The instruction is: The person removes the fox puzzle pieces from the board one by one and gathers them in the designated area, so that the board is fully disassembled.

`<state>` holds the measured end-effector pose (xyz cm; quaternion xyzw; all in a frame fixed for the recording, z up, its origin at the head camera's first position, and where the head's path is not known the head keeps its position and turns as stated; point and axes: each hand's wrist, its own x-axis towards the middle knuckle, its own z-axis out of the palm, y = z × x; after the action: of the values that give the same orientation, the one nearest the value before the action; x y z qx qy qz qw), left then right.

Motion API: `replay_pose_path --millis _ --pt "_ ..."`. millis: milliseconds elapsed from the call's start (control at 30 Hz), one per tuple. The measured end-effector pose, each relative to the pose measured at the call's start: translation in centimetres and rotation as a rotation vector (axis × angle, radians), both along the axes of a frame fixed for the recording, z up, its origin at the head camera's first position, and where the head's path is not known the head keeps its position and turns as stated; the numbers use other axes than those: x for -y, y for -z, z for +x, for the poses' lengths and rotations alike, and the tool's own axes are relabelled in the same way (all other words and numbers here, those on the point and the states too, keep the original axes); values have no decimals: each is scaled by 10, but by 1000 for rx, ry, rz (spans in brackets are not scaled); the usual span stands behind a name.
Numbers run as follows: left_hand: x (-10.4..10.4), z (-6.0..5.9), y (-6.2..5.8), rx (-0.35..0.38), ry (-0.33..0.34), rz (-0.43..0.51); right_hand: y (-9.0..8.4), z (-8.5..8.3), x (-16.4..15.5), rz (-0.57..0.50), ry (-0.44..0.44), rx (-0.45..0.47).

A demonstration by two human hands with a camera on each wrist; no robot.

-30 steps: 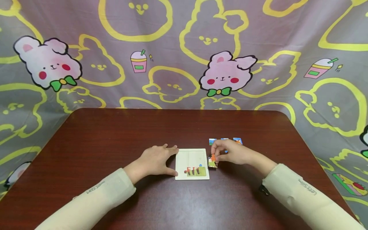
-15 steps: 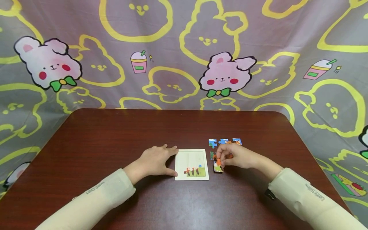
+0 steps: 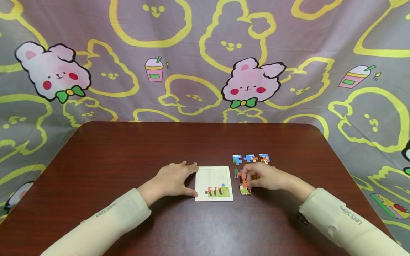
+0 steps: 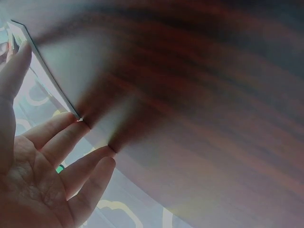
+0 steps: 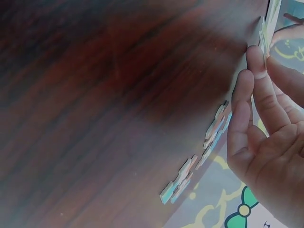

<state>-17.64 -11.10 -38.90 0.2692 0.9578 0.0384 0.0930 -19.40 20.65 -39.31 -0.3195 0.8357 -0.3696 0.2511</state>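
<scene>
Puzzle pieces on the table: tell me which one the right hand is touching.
The piece with orange and green print, nearest the person, beside the tray's right edge. The right hand's fingertips press it; the blue pieces lie untouched in a row farther back.

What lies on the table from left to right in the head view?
left hand → white puzzle tray → puzzle piece under the fingertips → right hand
</scene>
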Motion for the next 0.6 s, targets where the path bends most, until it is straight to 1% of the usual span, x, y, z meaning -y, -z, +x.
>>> replay_pose_path --millis 233,433,600 --pt "1 0 1 -7 8 5 -2 2 0 15 3 -29" --pt "1 -1 1 -15 13 7 -4 2 -4 66 -1 -104" --pt "2 0 1 -6 9 8 -8 0 -7 99 6 -164"
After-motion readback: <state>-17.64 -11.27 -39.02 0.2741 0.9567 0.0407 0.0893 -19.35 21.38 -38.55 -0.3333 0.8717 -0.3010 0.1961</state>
